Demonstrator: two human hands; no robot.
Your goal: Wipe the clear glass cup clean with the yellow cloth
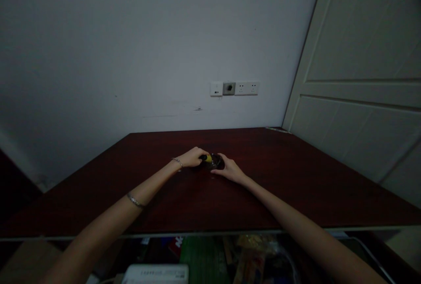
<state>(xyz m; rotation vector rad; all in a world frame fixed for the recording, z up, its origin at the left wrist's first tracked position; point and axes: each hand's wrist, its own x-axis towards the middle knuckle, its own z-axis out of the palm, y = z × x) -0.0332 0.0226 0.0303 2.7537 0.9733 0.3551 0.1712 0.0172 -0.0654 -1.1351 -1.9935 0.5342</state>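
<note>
Yellow-and-black piece: we see the small yellow-and-black piece point(208, 158) just above or on the tabletop, near its middle; the dim light and the fingers leave its full shape hard to make out.
Long axis: the part we can see runs left to right, dipping slightly to the right – black end in the fingers, yellow end pointing at the glassy piece.
Glassy piece: the dark, see-through glassy piece point(215, 161) sits just beside the yellow end; its outline melts into the tabletop, and we cannot tell whether the two touch.
Left hand: our left hand point(193, 157) grips the black end between thumb and fingers; the other fingertips are hidden.
Right hand: our right hand point(232, 171) is closed around the right side of the glassy piece, thumb nearer us, fingers beyond.
Bracelets: we wear a thin one point(177, 162) at the left wrist and a bangle point(134, 200) farther up.
Tabletop: dark red tabletop point(158, 214), reaching back to the pale wall point(131, 47) with its sockets point(246, 88).
Below the edge: a white box point(156, 274) and a green thing point(204, 260) – both cut off by the bottom border.
</note>
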